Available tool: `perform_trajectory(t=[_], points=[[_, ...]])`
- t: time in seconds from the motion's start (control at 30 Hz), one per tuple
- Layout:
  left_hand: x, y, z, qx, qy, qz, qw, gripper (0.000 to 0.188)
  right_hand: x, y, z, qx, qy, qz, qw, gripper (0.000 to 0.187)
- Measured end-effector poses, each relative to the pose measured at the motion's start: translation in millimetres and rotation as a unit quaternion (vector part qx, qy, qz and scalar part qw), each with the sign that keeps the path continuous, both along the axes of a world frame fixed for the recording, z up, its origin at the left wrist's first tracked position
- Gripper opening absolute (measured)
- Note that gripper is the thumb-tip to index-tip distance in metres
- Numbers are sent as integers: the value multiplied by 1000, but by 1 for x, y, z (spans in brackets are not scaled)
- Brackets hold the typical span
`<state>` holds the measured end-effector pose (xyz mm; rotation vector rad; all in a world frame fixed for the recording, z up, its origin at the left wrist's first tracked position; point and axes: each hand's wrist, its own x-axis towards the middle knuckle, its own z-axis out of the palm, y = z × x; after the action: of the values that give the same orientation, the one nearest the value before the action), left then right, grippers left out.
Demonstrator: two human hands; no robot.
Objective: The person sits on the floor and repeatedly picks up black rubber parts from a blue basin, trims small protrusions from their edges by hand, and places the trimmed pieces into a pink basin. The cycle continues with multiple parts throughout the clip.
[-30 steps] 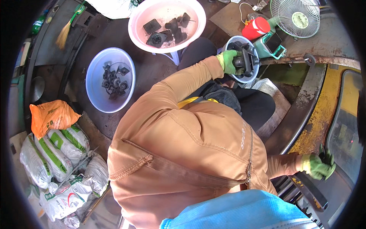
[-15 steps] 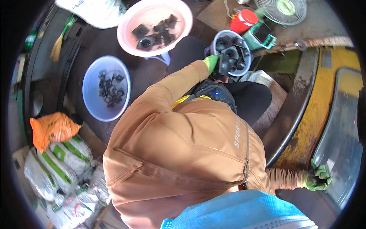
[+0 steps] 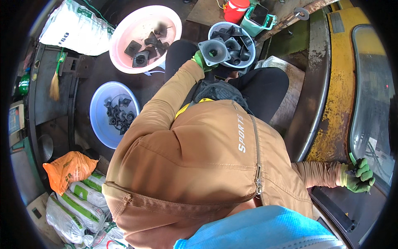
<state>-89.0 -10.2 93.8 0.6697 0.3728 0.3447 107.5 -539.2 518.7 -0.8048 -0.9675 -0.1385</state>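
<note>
My left hand [image 3: 200,61], in a green glove, is closed on the rim of a dark square-flanged rubber funnel [image 3: 214,51], its wide mouth facing up. It hangs over the near-left edge of a pale blue basin [image 3: 210,33] heaped with similar black rubber parts [image 3: 234,45]. Far to the right, my right hand [image 3: 359,176], also gloved in green, has curled fingers beside the lower edge of a yellow machine door [image 3: 331,120] with a window [image 3: 369,95]. What lies in those fingers, if anything, I cannot make out.
A pink basin [image 3: 117,49] and a blue basin [image 3: 96,112] at left hold more black parts. A red jug [image 3: 236,10] and a teal basket [image 3: 253,27] stand beyond. White sacks [image 3: 74,211] and an orange bag [image 3: 68,170] lie at lower left.
The view has shifted. In my left hand the funnel has turned so its open mouth shows, and it is lifted over the basin's near edge. My right hand stays at the machine door, fingers more curled.
</note>
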Motion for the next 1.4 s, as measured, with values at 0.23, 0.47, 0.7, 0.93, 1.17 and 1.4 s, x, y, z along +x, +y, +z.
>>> perform_trajectory(t=[0.23, 0.47, 0.7, 0.93, 1.17, 1.4], points=[[4, 9, -12, -40, -80, -22, 996, 33, 10, -15, -1, -31, -15, 45, 998, 28], [14, 11, -10, -242, -290, -157, 912, 40, 22, -20, 1, -48, -26, 67, 996, 29], [8, 8, 1, 3, -163, -97, 982, 37, 26, -24, 2, -45, -25, 54, 997, 30], [29, 10, -58, 139, -171, -8, 975, 34, 29, -26, 1, -36, -9, 26, 999, 29], [13, 7, -20, 562, 5, -41, 826, 35, 27, -23, 0, -26, 2, 6, 1000, 27], [3, -4, 33, 475, 1, -59, 878, 35, 26, -25, 1, -23, 6, 8, 1000, 25]])
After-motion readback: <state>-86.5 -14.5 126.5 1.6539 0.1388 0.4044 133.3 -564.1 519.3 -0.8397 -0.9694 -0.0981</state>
